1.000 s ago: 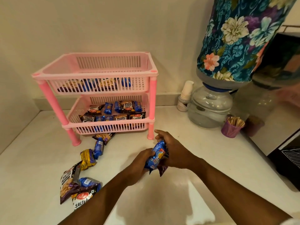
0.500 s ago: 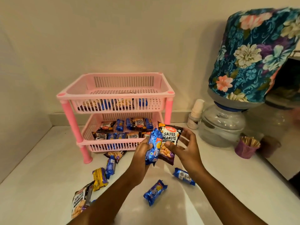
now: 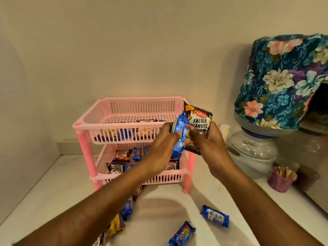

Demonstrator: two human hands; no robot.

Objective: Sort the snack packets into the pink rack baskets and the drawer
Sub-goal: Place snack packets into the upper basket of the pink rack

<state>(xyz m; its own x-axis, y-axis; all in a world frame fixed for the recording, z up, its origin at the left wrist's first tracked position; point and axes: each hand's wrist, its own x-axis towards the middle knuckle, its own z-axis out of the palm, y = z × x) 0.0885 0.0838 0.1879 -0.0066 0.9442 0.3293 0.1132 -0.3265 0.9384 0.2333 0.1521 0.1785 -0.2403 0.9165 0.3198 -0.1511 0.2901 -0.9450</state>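
A pink two-tier rack (image 3: 85, 125) stands against the wall, with snack packets in both baskets. My left hand (image 3: 161, 148) grips a blue biscuit packet (image 3: 181, 132) in front of the rack's right side. My right hand (image 3: 211, 146) holds a dark salted peanuts packet (image 3: 200, 119) right beside it, level with the top basket's right end. Two blue packets lie on the counter, one (image 3: 215, 216) to the right and one (image 3: 182, 234) nearer me. More packets (image 3: 122, 215) lie partly hidden under my left forearm. No drawer is in view.
A water dispenser jar (image 3: 253, 153) with a floral cover (image 3: 284, 82) stands at the right. A purple cup of sticks (image 3: 281, 179) sits in front of it. A small white bottle (image 3: 224, 130) peeks out behind my right hand. The white counter (image 3: 44, 201) meets walls behind and left.
Both hands have risen with their packets from the counter to the height of the rack's top basket. The view has tilted upward.
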